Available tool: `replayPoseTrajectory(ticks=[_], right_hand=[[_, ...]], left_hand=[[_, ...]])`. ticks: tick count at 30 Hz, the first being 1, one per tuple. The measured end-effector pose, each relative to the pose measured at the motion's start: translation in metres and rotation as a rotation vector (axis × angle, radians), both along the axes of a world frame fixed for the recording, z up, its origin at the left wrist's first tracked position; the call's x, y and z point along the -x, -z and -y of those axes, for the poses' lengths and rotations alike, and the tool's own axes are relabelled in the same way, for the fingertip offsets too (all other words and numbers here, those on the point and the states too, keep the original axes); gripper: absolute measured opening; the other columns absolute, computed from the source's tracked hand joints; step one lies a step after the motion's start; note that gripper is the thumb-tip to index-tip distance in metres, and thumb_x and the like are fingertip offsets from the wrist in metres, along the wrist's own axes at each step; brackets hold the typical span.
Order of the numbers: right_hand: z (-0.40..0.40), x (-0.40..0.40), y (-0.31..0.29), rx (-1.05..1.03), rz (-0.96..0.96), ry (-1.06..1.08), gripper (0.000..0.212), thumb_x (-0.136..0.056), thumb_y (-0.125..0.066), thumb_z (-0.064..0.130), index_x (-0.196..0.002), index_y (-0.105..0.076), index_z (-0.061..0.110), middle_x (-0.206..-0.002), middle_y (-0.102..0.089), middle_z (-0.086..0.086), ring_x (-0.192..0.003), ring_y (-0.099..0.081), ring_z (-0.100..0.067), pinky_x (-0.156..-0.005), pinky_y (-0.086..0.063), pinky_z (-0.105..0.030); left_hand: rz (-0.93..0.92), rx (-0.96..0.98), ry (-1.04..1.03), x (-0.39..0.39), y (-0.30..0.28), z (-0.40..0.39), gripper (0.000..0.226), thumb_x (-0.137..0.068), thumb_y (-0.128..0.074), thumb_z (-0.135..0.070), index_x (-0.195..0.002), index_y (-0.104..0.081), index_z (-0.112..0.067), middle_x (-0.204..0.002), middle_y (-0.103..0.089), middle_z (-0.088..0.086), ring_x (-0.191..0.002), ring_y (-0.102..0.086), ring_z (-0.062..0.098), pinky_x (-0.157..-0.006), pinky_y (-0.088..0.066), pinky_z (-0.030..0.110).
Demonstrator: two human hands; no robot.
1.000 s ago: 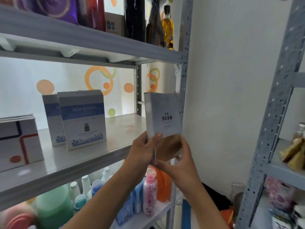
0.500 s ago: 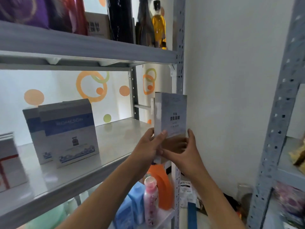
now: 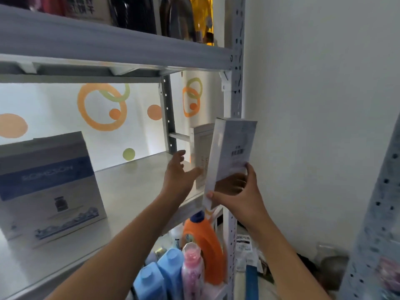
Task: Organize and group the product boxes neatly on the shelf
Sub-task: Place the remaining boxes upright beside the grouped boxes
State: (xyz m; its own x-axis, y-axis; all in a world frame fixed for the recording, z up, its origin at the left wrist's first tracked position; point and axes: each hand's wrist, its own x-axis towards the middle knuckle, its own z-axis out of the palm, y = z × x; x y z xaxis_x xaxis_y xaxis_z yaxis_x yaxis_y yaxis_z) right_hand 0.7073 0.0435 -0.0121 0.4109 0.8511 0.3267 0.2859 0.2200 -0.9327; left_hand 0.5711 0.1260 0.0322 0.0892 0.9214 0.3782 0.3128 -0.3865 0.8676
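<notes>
A slim white box [image 3: 232, 152] is gripped, unshelved, by the right hand [image 3: 236, 193], its twin [image 3: 200, 152] at nine o'clock touched by the spread-fingered left hand [image 3: 178, 174]; grouping remains unfinished.

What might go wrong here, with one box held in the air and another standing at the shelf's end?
The right hand grips the tall white box only by its lower end, tilted, so it might slip onto the orange bottle below. The left hand reaches for the second white box near the shelf edge and may knock it off.
</notes>
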Motion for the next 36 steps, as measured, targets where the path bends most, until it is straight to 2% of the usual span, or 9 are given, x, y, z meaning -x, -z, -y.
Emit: replayPoseTrajectory(ticks=[3, 7, 10, 14, 18, 21, 25, 31, 36], right_hand=[[-0.022, 0.0, -0.003, 0.021, 0.024, -0.012, 0.133, -0.038, -0.09, 0.053, -0.145, -0.011, 0.048, -0.139, -0.046, 0.008, -0.127, -0.048, -0.018, -0.103, -0.048, -0.048], [-0.042, 0.001, -0.005, 0.043, 0.025, -0.012, 0.138, -0.037, -0.091, 0.054, -0.147, -0.008, 0.045, -0.14, -0.044, 0.007, -0.128, -0.046, -0.017, -0.105, -0.046, -0.045], [-0.05, 0.005, -0.005, 0.042, 0.037, -0.004, 0.13, -0.039, -0.09, 0.052, -0.143, -0.012, 0.046, -0.137, -0.046, 0.008, -0.125, -0.047, -0.016, -0.104, -0.046, -0.043], [-0.055, 0.018, -0.006, 0.027, 0.069, 0.024, 0.128, -0.043, -0.092, 0.049, -0.143, -0.012, 0.045, -0.138, -0.043, 0.009, -0.126, -0.045, -0.015, -0.104, -0.044, -0.037], [-0.06, 0.039, -0.004, 0.007, 0.086, -0.002, 0.12, -0.05, -0.094, 0.038, -0.141, -0.016, 0.042, -0.134, -0.04, 0.011, -0.122, -0.042, -0.012, -0.09, -0.04, -0.024], [-0.067, 0.059, 0.001, 0.011, 0.116, -0.002, 0.127, -0.043, -0.093, 0.047, -0.141, -0.014, 0.043, -0.137, -0.04, 0.01, -0.126, -0.042, -0.015, -0.096, -0.044, -0.032], [-0.073, 0.076, 0.004, 0.041, 0.159, -0.006, 0.131, -0.044, -0.093, 0.048, -0.144, -0.007, 0.043, -0.143, -0.034, 0.01, -0.131, -0.038, -0.015, -0.103, -0.041, -0.038], [-0.077, 0.079, 0.006, 0.084, 0.234, -0.009, 0.137, -0.042, -0.09, 0.055, -0.145, -0.001, 0.042, -0.145, -0.034, 0.008, -0.133, -0.038, -0.017, -0.106, -0.043, -0.043], [-0.082, 0.066, 0.009, 0.105, 0.239, -0.073, 0.139, -0.034, -0.09, 0.055, -0.142, -0.004, 0.046, -0.137, -0.044, 0.011, -0.126, -0.047, -0.014, -0.103, -0.046, -0.037]], left_hand=[[-0.061, -0.058, -0.022, -0.013, 0.001, -0.023, 0.068, -0.082, -0.073, -0.033, -0.141, -0.04, -0.026, -0.139, -0.05, 0.004, -0.124, -0.048, 0.026, -0.099, -0.047, 0.051], [0.116, -0.029, 0.018, -0.018, -0.009, -0.041, 0.02, -0.097, -0.053, -0.019, -0.116, -0.053, -0.028, -0.113, -0.061, -0.002, -0.095, -0.061, 0.012, -0.072, -0.054, 0.028], [0.239, 0.063, 0.116, -0.006, -0.012, -0.042, 0.021, -0.096, -0.055, -0.014, -0.095, -0.06, -0.034, -0.101, -0.066, 0.002, -0.096, -0.064, 0.024, -0.079, -0.057, 0.045], [0.305, 0.118, 0.194, 0.021, -0.014, -0.036, 0.016, -0.094, -0.059, -0.015, -0.106, -0.065, -0.024, -0.103, -0.069, 0.014, -0.098, -0.066, 0.03, -0.076, -0.059, 0.047], [0.355, 0.152, 0.236, 0.05, -0.013, -0.027, 0.017, -0.098, -0.055, -0.014, -0.112, -0.064, -0.019, -0.105, -0.07, 0.013, -0.099, -0.067, 0.031, -0.08, -0.058, 0.045], [0.372, 0.151, 0.245, 0.069, -0.01, -0.021, 0.017, -0.099, -0.054, -0.014, -0.113, -0.063, -0.017, -0.105, -0.072, 0.01, -0.102, -0.067, 0.03, -0.086, -0.057, 0.049], [0.324, 0.132, 0.289, 0.091, -0.012, -0.015, 0.016, -0.1, -0.051, -0.019, -0.111, -0.062, -0.019, -0.108, -0.07, 0.003, -0.104, -0.065, 0.023, -0.082, -0.056, 0.037], [0.244, 0.133, 0.329, 0.091, -0.011, -0.01, 0.059, -0.08, -0.06, -0.063, -0.12, -0.055, -0.021, -0.117, -0.062, -0.003, -0.11, -0.06, 0.014, -0.085, -0.052, 0.03], [0.16, 0.011, 0.221, 0.076, 0.001, -0.015, 0.054, -0.077, -0.08, -0.026, -0.118, -0.047, -0.016, -0.109, -0.058, -0.002, -0.097, -0.058, 0.008, -0.063, -0.05, 0.013]])
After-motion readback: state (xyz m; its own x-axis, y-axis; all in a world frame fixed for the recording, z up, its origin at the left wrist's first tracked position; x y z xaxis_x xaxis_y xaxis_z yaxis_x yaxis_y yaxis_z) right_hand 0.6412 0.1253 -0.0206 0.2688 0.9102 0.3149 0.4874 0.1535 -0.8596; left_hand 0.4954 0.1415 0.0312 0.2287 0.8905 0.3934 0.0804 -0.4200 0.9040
